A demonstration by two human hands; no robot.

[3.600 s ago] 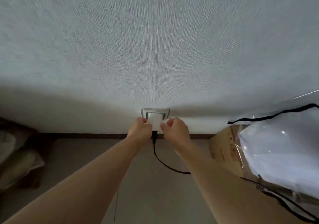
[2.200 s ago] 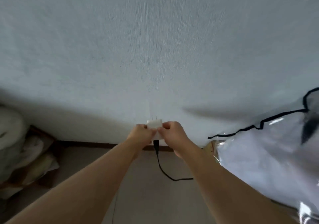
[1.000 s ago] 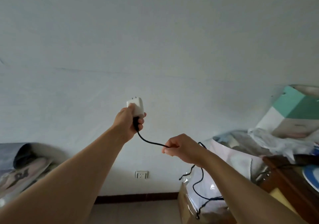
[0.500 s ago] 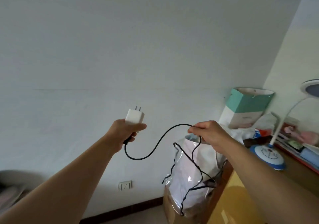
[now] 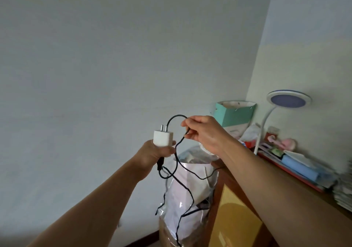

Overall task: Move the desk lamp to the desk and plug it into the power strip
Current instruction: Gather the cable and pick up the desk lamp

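Observation:
My left hand [image 5: 152, 156] grips a white plug adapter [image 5: 163, 138], its two metal prongs pointing up. A thin black cable [image 5: 176, 159] leaves the adapter's underside, loops up and passes through the pinched fingers of my right hand [image 5: 204, 132]. More of the cable hangs in tangled loops below both hands. The desk lamp [image 5: 288, 99], white with a round blue-faced head on a curved neck, stands at the right on a cluttered wooden cabinet top [image 5: 224, 166]. Its base is hidden behind my right arm. No power strip or desk is in view.
A clear plastic bag with white contents [image 5: 188, 195] stands on the floor below my hands, against the yellow-fronted cabinet [image 5: 234, 222]. A teal and white box [image 5: 235, 116], papers, a blue pouch [image 5: 299, 167] and pink items crowd the cabinet top. White walls meet in a corner.
The adapter came out of the low wall socket and rose with my left hand. My right hand slid along the cable and now pinches it close to the adapter. The view swung right.

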